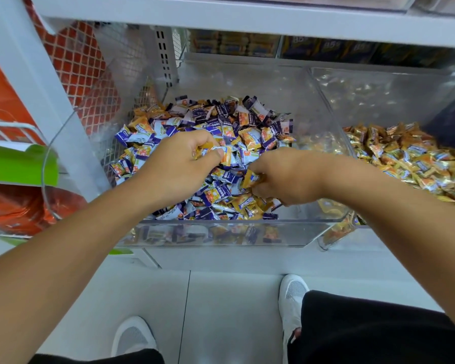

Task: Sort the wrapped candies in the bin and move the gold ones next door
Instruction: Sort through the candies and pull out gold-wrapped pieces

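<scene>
White shelf unit w/ upper shelf overhead, floor below. On the lower shelf sit 2 clear plastic bins side by side. Main bin in centre holds a mixed heap of wrapped candies, mostly purple/white w/ gold ones scattered through. Next-door bin on the right, walls touching or nearly so, holds a pile of gold candies. Orange and green packaging off to the left beyond the shelf post. 2 white shoes and dark trousers at bottom.

Both arms reach into the main bin over its front wall. Left hand over the heap's middle, fingers curled, grip closed round a few gold candies pinched between thumb and fingers. Right hand low on the heap nr the right wall, knuckles up, fingers curled down round at least 1 gold candy at its fingertips; how many it has can't tell.
</scene>
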Tool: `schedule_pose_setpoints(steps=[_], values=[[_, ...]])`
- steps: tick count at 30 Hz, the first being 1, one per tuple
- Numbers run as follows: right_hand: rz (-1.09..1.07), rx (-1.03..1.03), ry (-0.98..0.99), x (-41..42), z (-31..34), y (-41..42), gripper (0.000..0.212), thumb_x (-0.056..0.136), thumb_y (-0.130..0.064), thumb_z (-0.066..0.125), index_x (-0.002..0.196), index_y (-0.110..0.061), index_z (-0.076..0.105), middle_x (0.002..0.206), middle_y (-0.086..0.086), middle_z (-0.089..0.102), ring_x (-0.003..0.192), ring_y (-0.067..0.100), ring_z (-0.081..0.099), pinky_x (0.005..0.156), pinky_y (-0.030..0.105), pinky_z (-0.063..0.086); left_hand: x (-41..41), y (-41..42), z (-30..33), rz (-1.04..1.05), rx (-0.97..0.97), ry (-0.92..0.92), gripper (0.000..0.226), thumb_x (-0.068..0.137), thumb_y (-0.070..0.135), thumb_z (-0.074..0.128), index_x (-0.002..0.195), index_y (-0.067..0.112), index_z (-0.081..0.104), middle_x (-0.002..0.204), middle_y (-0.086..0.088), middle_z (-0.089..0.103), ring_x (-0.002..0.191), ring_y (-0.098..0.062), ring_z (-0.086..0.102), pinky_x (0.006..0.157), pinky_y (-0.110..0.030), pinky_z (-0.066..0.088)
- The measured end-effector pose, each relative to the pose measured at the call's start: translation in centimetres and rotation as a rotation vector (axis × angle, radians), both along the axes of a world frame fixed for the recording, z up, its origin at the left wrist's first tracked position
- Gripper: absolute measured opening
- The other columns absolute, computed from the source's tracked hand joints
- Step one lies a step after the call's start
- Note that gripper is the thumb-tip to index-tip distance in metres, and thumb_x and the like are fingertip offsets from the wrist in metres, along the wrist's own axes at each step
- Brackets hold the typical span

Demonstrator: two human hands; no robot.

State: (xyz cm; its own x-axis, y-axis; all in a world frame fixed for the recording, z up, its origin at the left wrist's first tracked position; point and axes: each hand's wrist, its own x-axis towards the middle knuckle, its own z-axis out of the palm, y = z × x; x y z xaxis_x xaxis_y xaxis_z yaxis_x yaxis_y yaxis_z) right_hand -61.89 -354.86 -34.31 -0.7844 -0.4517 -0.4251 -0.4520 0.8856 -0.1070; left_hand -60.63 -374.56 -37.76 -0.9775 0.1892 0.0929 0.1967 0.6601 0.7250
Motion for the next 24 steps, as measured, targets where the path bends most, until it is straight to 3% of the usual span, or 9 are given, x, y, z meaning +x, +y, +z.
schedule_pose_setpoints(steps=[4,7,9,11,15,17,19,21,24], values=[[-0.121,-0.365,-0.042,1.4,3.1,1.2,0.028,0.099,-0.032,0.057,0.081,-0.011,0.054,0.058,0.001,0.062,0.043,0.010,0.051,0.045,0.026,0.041,0.3,0.4,0.4,-0.005,-0.005,-0.011,0.014,0.098,0.038,0.058,0.092,0.028,0.066,0.048,0.022,0.053,0.041,-0.001,0.045,0.050,-0.025,0.030],[-0.334,-0.826,-0.145,2.4,5.0,3.4,0.022,0.099,-0.029,0.058,0.085,-0.012,0.056,0.062,0.010,0.061,0.038,0.014,0.038,0.037,0.018,0.026,0.7,1.3,1.0,-0.011,0.275,-0.159,0.009,0.093,0.034,0.066,0.095,0.026,0.070,0.054,0.011,0.060,0.044,-0.008,0.050,0.042,-0.023,0.039],[-0.487,-1.034,-0.234,2.9,5.7,5.5,0.016,0.097,-0.027,0.059,0.086,-0.015,0.059,0.071,0.014,0.061,0.037,0.012,0.032,0.036,0.012,0.020,1.3,2.7,2.2,-0.016,0.448,-0.255,0.010,0.089,0.033,0.071,0.095,0.025,0.073,0.072,0.004,0.068,0.053,-0.014,0.059,0.040,-0.023,0.042],[-0.651,-1.192,-0.392,2.6,5.8,7.6,0.018,0.095,-0.027,0.059,0.083,-0.013,0.060,0.076,0.013,0.061,0.035,0.007,0.034,0.029,0.011,0.019,1.7,4.6,3.5,-0.013,0.585,-0.325,0.013,0.089,0.030,0.072,0.098,0.022,0.074,0.087,-0.003,0.071,0.057,-0.017,0.064,0.038,-0.021,0.043],[-1.111,-1.501,-0.685,1.6,5.2,11.2,0.025,0.096,-0.029,0.057,0.085,-0.006,0.059,0.075,0.007,0.063,0.041,0.003,0.050,0.027,0.010,0.031,1.9,8.9,6.7,0.022,0.727,-0.410,0.014,0.090,0.023,0.071,0.101,0.014,0.072,0.086,-0.004,0.070,0.061,-0.018,0.070,0.042,-0.018,0.051],[-1.256,-1.584,-0.670,1.4,4.6,12.8,0.025,0.099,-0.026,0.056,0.101,-0.002,0.060,0.087,0.014,0.070,0.055,0.014,0.068,0.036,0.016,0.047,1.5,11.1,8.2,-0.015,0.722,-0.441,0.012,0.093,0.019,0.068,0.101,0.010,0.071,0.087,-0.010,0.071,0.069,-0.021,0.074,0.047,-0.017,0.054],[-1.312,-1.685,-0.640,1.3,3.8,14.5,0.026,0.102,-0.023,0.053,0.117,-0.002,0.058,0.109,0.023,0.070,0.086,0.032,0.074,0.054,0.034,0.062,0.7,13.4,9.6,-0.034,0.698,-0.484,0.013,0.095,0.015,0.065,0.103,0.005,0.069,0.095,-0.012,0.069,0.080,-0.026,0.076,0.054,-0.019,0.057],[-1.310,-1.755,-0.633,1.4,3.4,16.1,0.023,0.103,-0.023,0.050,0.112,-0.003,0.058,0.120,0.027,0.066,0.108,0.040,0.067,0.069,0.055,0.060,-0.3,15.8,10.6,-0.046,0.620,-0.515,0.018,0.096,0.013,0.062,0.109,0.001,0.067,0.100,-0.012,0.065,0.085,-0.025,0.075,0.062,-0.023,0.061],[-1.312,-1.767,-0.604,1.8,3.0,18.1,0.027,0.105,-0.027,0.045,0.110,-0.003,0.058,0.122,0.027,0.065,0.114,0.043,0.062,0.072,0.066,0.051,-1.5,18.9,11.2,-0.072,0.484,-0.576,0.017,0.097,0.011,0.060,0.109,0.003,0.068,0.099,-0.012,0.069,0.076,-0.018,0.073,0.071,-0.032,0.063]])
